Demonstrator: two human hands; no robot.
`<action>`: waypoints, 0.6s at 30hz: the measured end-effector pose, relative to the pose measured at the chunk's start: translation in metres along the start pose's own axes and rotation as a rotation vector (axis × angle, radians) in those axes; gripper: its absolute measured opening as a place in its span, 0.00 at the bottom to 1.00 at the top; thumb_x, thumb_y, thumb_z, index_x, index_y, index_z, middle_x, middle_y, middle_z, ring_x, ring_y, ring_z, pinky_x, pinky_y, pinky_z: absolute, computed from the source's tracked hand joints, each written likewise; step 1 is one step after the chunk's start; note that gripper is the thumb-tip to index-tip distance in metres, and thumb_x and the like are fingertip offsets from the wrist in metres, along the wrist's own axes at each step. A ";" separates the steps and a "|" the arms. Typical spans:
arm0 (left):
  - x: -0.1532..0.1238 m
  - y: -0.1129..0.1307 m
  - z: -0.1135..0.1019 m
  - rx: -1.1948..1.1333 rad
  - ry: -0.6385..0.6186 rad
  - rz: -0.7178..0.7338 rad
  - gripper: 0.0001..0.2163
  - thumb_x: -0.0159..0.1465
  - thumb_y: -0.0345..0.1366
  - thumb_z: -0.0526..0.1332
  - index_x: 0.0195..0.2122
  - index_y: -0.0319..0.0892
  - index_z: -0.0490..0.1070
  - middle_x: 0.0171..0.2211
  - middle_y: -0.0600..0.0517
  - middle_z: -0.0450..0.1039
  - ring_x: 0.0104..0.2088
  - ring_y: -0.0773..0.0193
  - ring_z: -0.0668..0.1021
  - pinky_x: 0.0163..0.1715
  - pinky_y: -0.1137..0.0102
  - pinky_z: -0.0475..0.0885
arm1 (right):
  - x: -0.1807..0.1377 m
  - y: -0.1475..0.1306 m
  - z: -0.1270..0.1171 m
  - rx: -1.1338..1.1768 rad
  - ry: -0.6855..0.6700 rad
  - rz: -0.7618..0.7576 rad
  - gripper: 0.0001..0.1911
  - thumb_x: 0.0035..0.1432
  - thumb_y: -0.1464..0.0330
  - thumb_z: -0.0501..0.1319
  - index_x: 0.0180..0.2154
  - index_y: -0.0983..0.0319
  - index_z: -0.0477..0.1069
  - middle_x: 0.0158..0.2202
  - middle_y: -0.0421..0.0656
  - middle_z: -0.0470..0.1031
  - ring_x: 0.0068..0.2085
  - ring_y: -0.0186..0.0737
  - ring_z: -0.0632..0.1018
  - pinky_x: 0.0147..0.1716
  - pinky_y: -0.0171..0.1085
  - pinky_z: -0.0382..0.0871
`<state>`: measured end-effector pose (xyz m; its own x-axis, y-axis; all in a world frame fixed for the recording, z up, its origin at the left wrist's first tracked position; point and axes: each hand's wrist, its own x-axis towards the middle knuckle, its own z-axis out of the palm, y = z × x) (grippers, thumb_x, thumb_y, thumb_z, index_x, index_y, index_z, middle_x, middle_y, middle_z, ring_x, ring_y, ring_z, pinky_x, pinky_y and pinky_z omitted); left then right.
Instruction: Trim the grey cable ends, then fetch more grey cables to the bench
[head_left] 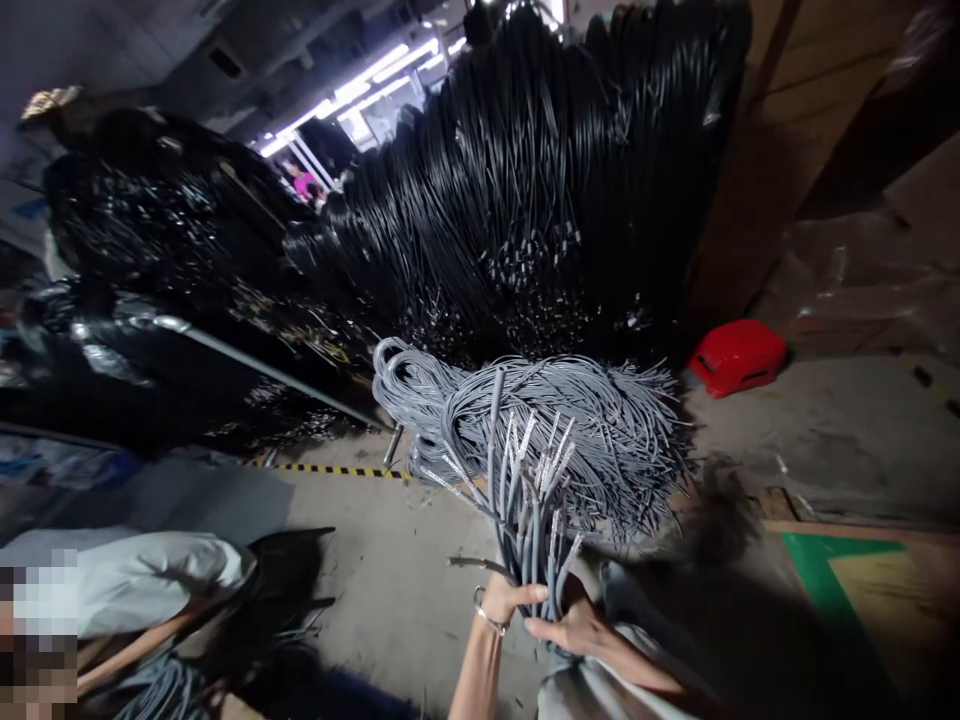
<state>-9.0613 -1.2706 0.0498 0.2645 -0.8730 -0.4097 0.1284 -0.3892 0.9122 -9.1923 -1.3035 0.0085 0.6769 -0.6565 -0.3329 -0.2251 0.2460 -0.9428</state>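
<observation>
Two hands, L hand (506, 600) & R hand (576, 628), clamp tog. round the lower part of the gray cable bundle (525, 535), held up before the near edge of the gray cable pile (600, 425); firm, even pressure w/ silvery ends (526, 435) free should keep it aligned.

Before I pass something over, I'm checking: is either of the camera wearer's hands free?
No, the left hand and the right hand both hold the bundle of gray cables.
</observation>
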 end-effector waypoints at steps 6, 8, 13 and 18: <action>0.007 0.015 0.001 0.009 0.081 0.008 0.38 0.28 0.53 0.70 0.43 0.43 0.69 0.46 0.44 0.70 0.51 0.40 0.68 0.51 0.52 0.62 | 0.012 -0.017 -0.010 -0.043 -0.019 -0.018 0.27 0.34 0.60 0.64 0.42 0.56 0.71 0.44 0.45 0.73 0.48 0.57 0.71 0.50 0.52 0.63; 0.008 0.022 0.002 0.008 0.081 0.030 0.38 0.30 0.53 0.70 0.44 0.42 0.69 0.46 0.44 0.70 0.51 0.41 0.67 0.51 0.53 0.62 | 0.015 -0.020 -0.010 -0.045 -0.023 -0.038 0.27 0.35 0.60 0.63 0.42 0.57 0.71 0.44 0.46 0.73 0.48 0.57 0.71 0.49 0.51 0.64; 0.014 0.043 0.005 -0.005 0.053 0.107 0.36 0.33 0.51 0.70 0.43 0.40 0.69 0.45 0.44 0.70 0.51 0.43 0.67 0.52 0.54 0.61 | 0.024 -0.027 -0.012 -0.050 -0.031 -0.068 0.24 0.36 0.59 0.63 0.40 0.55 0.72 0.43 0.45 0.73 0.49 0.56 0.71 0.49 0.50 0.65; 0.028 0.057 -0.001 0.001 0.061 0.166 0.36 0.35 0.49 0.70 0.46 0.39 0.68 0.43 0.45 0.71 0.50 0.47 0.68 0.54 0.54 0.59 | 0.038 -0.037 -0.012 -0.083 -0.021 -0.097 0.19 0.40 0.60 0.62 0.38 0.56 0.72 0.41 0.45 0.74 0.52 0.54 0.69 0.55 0.46 0.58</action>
<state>-9.0460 -1.3173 0.0901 0.3390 -0.9061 -0.2529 0.0767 -0.2413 0.9674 -9.1672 -1.3462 0.0303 0.7128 -0.6587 -0.2409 -0.2147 0.1220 -0.9690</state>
